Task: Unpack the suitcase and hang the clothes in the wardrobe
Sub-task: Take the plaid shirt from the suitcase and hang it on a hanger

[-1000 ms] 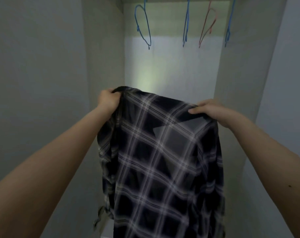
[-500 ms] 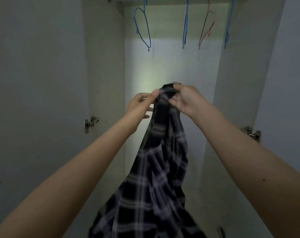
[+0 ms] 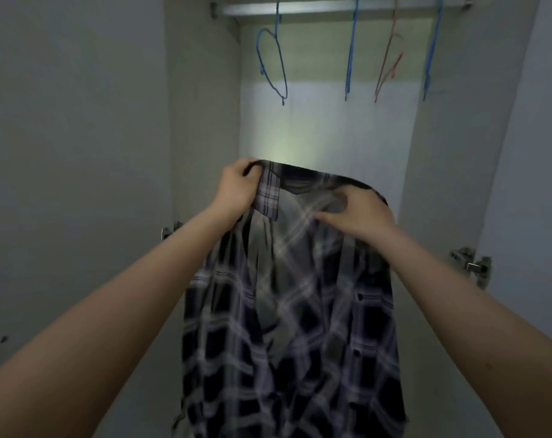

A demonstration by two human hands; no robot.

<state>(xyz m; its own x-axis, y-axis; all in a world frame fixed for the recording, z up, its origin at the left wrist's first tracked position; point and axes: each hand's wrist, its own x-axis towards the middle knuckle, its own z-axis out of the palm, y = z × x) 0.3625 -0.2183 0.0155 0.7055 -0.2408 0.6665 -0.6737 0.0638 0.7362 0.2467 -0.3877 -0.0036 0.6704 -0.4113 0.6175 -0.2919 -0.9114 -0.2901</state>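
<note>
Home bedroom: wardrobe (image 3: 202, 121) w/ rail (image 3: 315, 7), hangers (image 3: 273, 61).

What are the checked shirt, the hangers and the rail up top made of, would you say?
Checked shirt: thin woven cloth, seemingly; it drapes in soft folds.
Blue hanger and orange hanger: thin and bent like wire, perhaps plastic-coated; the colour is even.
Rail: probably metal, pale with a dull sheen.

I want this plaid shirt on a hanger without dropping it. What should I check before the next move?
1. Left hand grips the plaid shirt at its top edge: ok.
2. Right hand has a grip on the fabric: ok.
3. Empty hangers on the rail, such as the leftmost blue hanger: ok.
4. Shirt already on a hanger: not ok.
5. A hand free to take a hanger: not ok, both hold the shirt.
6. Shirt buttons undone: cannot tell.
</note>
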